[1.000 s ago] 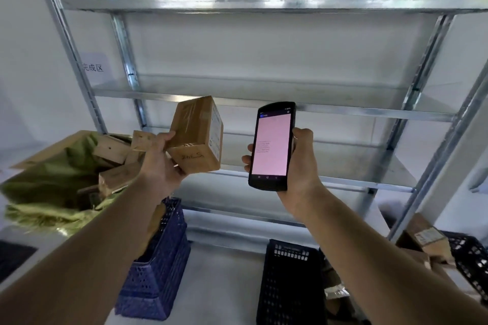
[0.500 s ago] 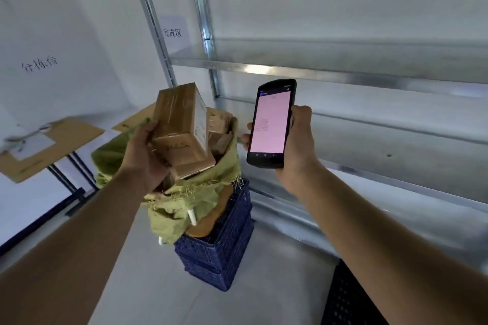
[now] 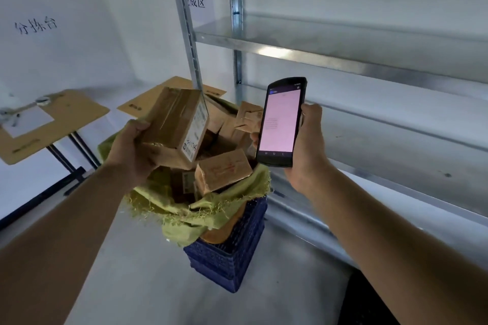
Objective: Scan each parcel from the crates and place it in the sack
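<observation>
My left hand grips a taped cardboard parcel with a white label on its end, held tilted just above the open green woven sack. The sack holds several cardboard parcels, one lying near its front rim. In my right hand I hold a black handheld scanner upright, its screen lit pink, to the right of the sack.
The sack stands in stacked blue plastic crates on the grey floor. A metal shelving rack runs along the right. A table with cardboard sheets and a paper stands at the left, under a wall sign.
The view has swung left and down toward the sack. My left hand has carried the parcel lower, over the sack's mouth. The scanner stays held upright in my right hand.
</observation>
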